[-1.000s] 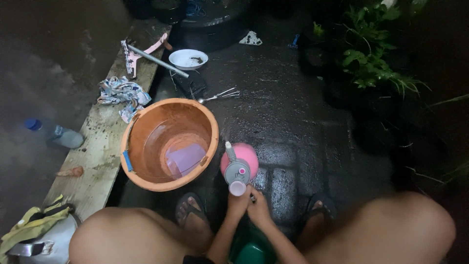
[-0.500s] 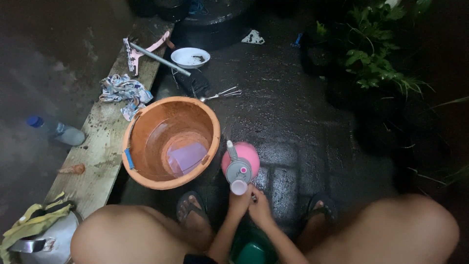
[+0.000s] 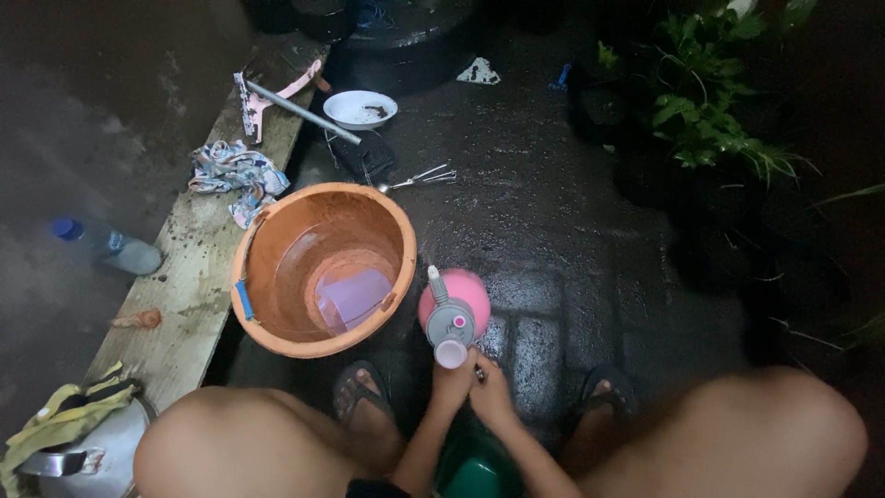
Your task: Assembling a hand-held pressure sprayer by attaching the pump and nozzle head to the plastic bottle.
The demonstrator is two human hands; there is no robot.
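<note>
A round pink container (image 3: pixel 466 293) with a grey top (image 3: pixel 449 323) and a small white spout (image 3: pixel 450 353) lies on the wet dark floor between my feet. My left hand (image 3: pixel 452 383) grips it at the white spout end. My right hand (image 3: pixel 494 397) is pressed against the left one with its fingers curled; what it holds is hidden. Just left of the container stands an orange plastic basin (image 3: pixel 277 231) with water and a pale purple piece (image 3: pixel 355 297) inside.
A wooden plank (image 3: pixel 184 304) at left carries a crumpled cloth (image 3: pixel 230 171), a metal rod (image 3: pixel 302 112) and a white dish (image 3: pixel 361 109). A plastic bottle (image 3: pixel 106 247), metal whisk (image 3: pixel 419 177), green plants (image 3: pixel 710 120), a yellow cloth on a metal pot (image 3: pixel 64 433), and a green object (image 3: pixel 475 475) under my arms lie around.
</note>
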